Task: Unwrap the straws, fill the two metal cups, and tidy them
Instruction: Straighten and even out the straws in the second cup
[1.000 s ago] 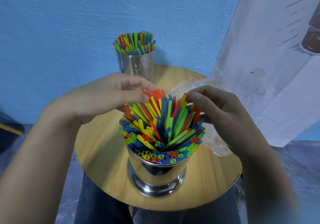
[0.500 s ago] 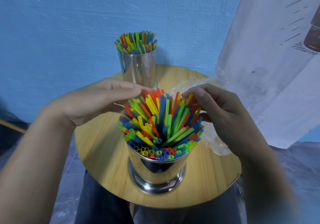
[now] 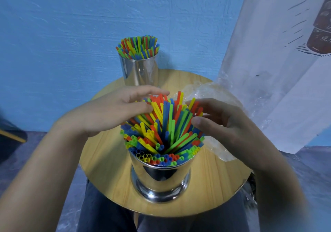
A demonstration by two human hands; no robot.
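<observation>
Straws (image 3: 164, 129) (near cup (image 3: 161, 176)) fan between left hand (image 3: 111, 113) and right hand (image 3: 227, 127).

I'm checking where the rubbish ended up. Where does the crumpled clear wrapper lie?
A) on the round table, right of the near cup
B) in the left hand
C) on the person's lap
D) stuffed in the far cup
A: the clear plastic wrapper lies crumpled on the wooden table, to the right of the near metal cup.

I log the near cup (image 3: 161, 178) and far cup (image 3: 138, 70) as polished, mirror-glossy metal. The straws (image 3: 161, 129) are smooth coloured plastic. The counter (image 3: 103, 160) is light, satin-finished wood grain. The wrapper (image 3: 206, 92) is clear, crinkled, shiny film. The wall (image 3: 71, 34) is matt and rough.
</observation>
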